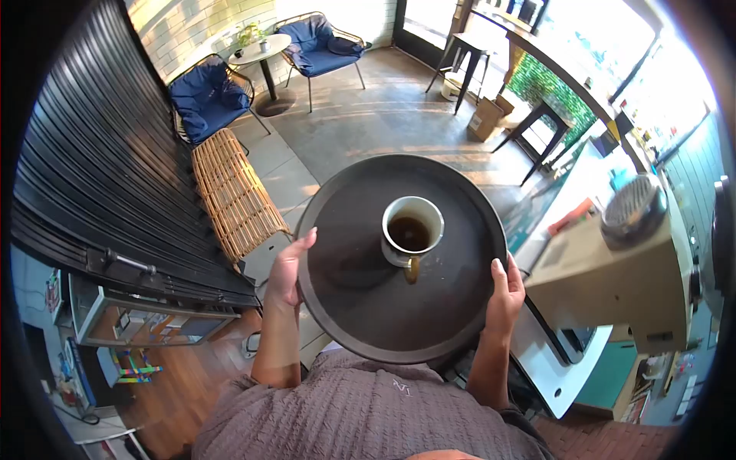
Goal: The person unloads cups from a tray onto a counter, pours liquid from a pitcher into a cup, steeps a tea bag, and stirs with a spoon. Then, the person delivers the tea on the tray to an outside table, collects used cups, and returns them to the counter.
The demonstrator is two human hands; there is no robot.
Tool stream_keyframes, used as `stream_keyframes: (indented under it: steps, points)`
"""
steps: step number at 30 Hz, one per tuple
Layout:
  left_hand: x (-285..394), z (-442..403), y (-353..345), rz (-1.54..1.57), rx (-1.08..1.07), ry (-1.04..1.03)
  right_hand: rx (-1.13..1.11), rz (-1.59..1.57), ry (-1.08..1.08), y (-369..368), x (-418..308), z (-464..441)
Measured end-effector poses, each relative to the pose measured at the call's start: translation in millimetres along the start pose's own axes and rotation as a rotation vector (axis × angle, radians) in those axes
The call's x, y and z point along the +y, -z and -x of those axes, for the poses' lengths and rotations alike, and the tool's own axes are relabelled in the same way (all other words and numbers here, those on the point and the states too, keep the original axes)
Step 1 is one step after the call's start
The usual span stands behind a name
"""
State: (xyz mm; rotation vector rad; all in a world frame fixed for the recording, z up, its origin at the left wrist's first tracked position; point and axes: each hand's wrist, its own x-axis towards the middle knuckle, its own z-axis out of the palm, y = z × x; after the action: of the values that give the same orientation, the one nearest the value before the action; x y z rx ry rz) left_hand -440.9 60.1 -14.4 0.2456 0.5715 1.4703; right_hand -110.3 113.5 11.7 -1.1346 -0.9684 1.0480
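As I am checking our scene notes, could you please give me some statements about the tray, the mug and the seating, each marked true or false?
1. The left grip and right grip hold the tray at opposite sides. True.
2. The mug lies on its side. False: it stands upright on the tray.
3. The mug's gold-coloured handle points toward the camera wearer. True.
4. A lid covers the mug. False: it is open, with dark liquid showing inside.
5. Blue cushions are on the chairs beside the small round table. True.

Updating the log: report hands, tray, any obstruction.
Left hand, right hand gripping serving tray, opposite sides. Gold-handled mug, dark liquid inside, upright. Nothing visibly blocking tray.
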Motion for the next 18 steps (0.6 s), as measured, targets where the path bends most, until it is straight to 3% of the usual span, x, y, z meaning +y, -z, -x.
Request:
stream_keyframes:
  steps: [3,12,18]
  points:
    - [47.1,-18.2,21.5,0.041,0.036,0.06,-0.101,-0.054,-0.037,-56.9,13.9,-26.8]
    - [162.1,-74.3,71.3,0.021,0.182,-0.152,-0.121,-0.074,-0.103,-211.7,56.4,-85.5]
    - [194.6,-129.0,92.0,0.027,0.25,-0.165,-0.191,-0.044,-0.082,-270.6,82.5,-149.5]
